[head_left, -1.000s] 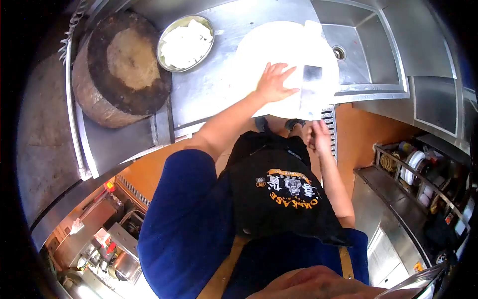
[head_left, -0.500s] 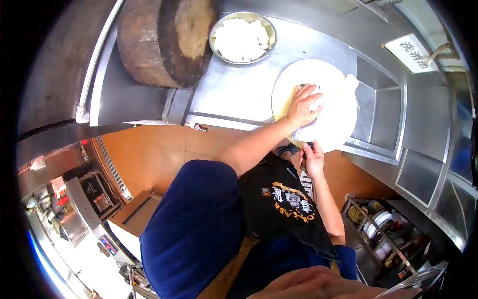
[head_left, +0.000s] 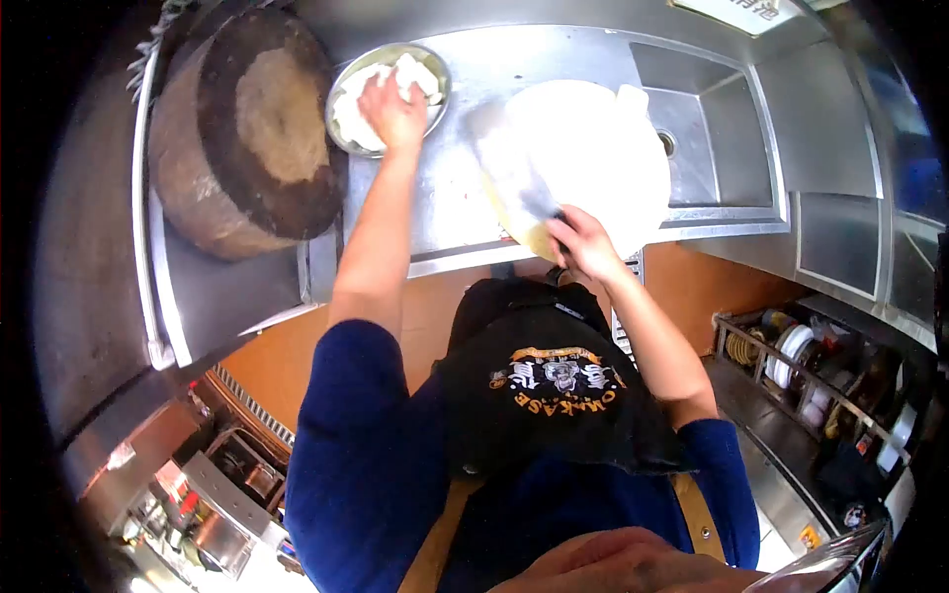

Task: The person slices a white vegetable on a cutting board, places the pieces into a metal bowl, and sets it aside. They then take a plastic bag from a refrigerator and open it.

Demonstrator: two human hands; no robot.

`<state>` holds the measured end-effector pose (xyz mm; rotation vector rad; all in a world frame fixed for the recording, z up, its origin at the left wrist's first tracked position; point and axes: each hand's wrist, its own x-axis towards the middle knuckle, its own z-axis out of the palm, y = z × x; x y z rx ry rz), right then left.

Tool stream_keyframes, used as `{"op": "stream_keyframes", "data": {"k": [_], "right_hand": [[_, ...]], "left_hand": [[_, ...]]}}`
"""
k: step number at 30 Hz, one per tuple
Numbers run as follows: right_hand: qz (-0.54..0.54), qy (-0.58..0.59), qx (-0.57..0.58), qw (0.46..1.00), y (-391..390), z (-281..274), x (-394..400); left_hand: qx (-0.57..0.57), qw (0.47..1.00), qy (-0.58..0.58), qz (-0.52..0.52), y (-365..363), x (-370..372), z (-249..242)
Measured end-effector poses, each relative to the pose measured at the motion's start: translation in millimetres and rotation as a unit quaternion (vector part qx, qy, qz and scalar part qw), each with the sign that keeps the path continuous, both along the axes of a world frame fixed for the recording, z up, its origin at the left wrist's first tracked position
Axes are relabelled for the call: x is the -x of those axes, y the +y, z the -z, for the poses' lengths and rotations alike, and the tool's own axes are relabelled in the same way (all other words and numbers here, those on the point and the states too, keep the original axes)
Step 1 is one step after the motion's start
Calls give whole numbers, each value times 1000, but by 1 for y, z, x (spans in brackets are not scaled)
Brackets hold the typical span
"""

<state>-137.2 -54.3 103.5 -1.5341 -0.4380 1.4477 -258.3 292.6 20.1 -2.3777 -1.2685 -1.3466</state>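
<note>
Steel counter (head_left: 465, 188) in a commercial kitchen, seen from above; orange tile floor (head_left: 692, 282) below its front edge.

The left hand (head_left: 392, 107) is reached into a round metal bowl (head_left: 435, 61) at the back of the counter, palm down, fingers curled over the white pieces (head_left: 413, 71) that fill the bowl. It seems to grasp some of them, but whether it really grips or only rests I cannot tell. The right hand (head_left: 580, 242) is at the near edge of the counter, clenched on the handle of a cleaver (head_left: 514, 173). The blade is blurred and lies flat-ish over the left part of a round white cutting board (head_left: 603, 148), pointing away from the person.

The board is approx. in the middle of the counter, between the bowl and a sink basin (head_left: 697, 138) on the right side. Its right edge overlaps the sink rim a little. The bowl is near the board but apart from it.

Left of the bowl, just beside it, stands a thick round wooden chopping block (head_left: 247, 138), dark at the rim, paler in the center. At far right a rack with plates (head_left: 801, 361) and other small things stands lower, against the wall. At bottom left there is some steel equipment (head_left: 222, 504), too small to tell more.
</note>
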Motion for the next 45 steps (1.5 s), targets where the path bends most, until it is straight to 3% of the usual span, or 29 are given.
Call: {"op": "stream_keyframes", "data": {"k": [1,3,6,10,12,14,16,18,20,23,25,27,28,29,30,31,32,34,36,37,39,40,45], "right_hand": [[45,7,35,998,-29,13,-5],[164,-11,51,985,-86,44,-13],[316,18,12,948,-127,73,-20],[329,54,70,940,-106,64,-21],[321,53,38,945,-88,85,-12],[303,73,47,949,-64,70,1],[277,68,4,958,-52,81,12],[252,91,12,963,-51,80,17],[206,38,7,978,-44,76,15],[109,2,-45,993,-23,69,2],[40,-24,-69,997,-1,32,-3],[11,-21,-62,998,23,-3,-10],[-14,-15,-51,998,25,-9,-12],[13,-26,-38,999,8,-11,-22],[18,-33,-47,998,4,-10,-29],[21,-41,-58,997,-2,-10,-40],[32,-47,-54,997,-16,-8,-50],[132,-90,-13,987,-54,6,-73],[221,-147,-46,963,-91,40,-107],[263,-122,6,957,-99,18,-120],[306,-140,-6,942,-125,34,-161],[335,-127,-12,934,-135,36,-175],[323,-103,-19,940,-173,44,-229]], "left_hand": [[116,983,-45,132,-9,-18,8],[283,920,-59,266,-61,-62,15],[337,854,11,396,-123,-135,58],[265,893,160,327,-190,-168,61],[286,882,133,350,-199,-169,67],[286,873,136,372,-203,-160,64],[326,847,18,420,-204,-154,62],[351,842,-7,410,-210,-140,58],[370,859,-12,353,-204,-131,56],[290,912,-82,279,-170,-106,21],[220,937,-112,247,-136,-84,-4],[153,960,-103,212,-80,-59,9],[301,905,-194,230,-61,-42,12],[316,893,-197,255,-62,-34,16],[174,977,-100,77,-49,-18,15],[18,994,1,-108,-46,-22,15],[22,995,-4,-97,-60,-42,16],[175,971,-58,154,-101,-83,24],[248,939,-51,232,-152,-146,40],[263,924,-43,275,-178,-175,35],[323,908,55,259,-221,-229,19],[298,921,104,226,-235,-250,20],[285,898,297,154,-230,-302,47]]}}
